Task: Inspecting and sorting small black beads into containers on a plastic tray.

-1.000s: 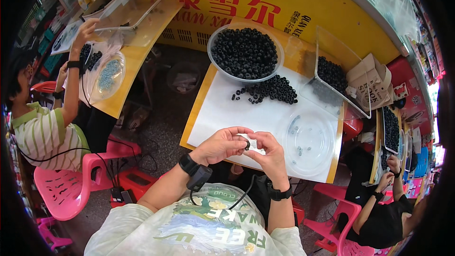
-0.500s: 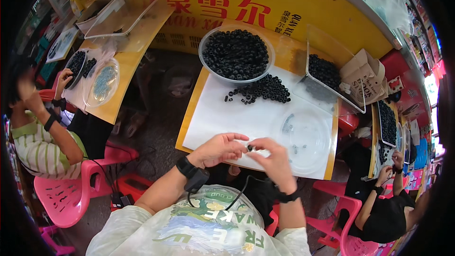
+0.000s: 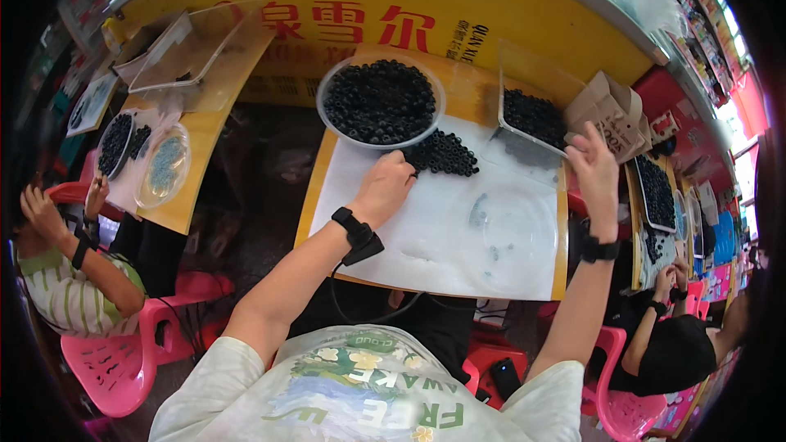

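My left hand point(image 3: 385, 188) reaches to the near left end of a loose pile of small black rings point(image 3: 446, 153). Its fingers are bent together at the pile, and their tips are partly hidden. Behind the pile stands a round clear tub point(image 3: 323, 119) heaped with the same black rings. Out to the right, my right hand point(image 3: 594, 168) is raised beside the near right corner of a clear rectangular bin point(image 3: 534, 137). Its fingers are slightly bent and apart, with nothing visible in them. More black rings point(image 3: 532, 115) lie in the bin.
A white sheet point(image 3: 385, 254) covers the table, with a shallow clear dish point(image 3: 550, 237) holding a few pale blue bits. A brown paper bag point(image 3: 607, 110) stands right of the bin. Two other people sit at side tables on pink chairs point(image 3: 123, 360). A yellow panel rises behind.
My hands, together over the table's near edge with a small black ring between them, have parted. The left went forward to the pile, the right out to the bin. The view has shifted slightly.
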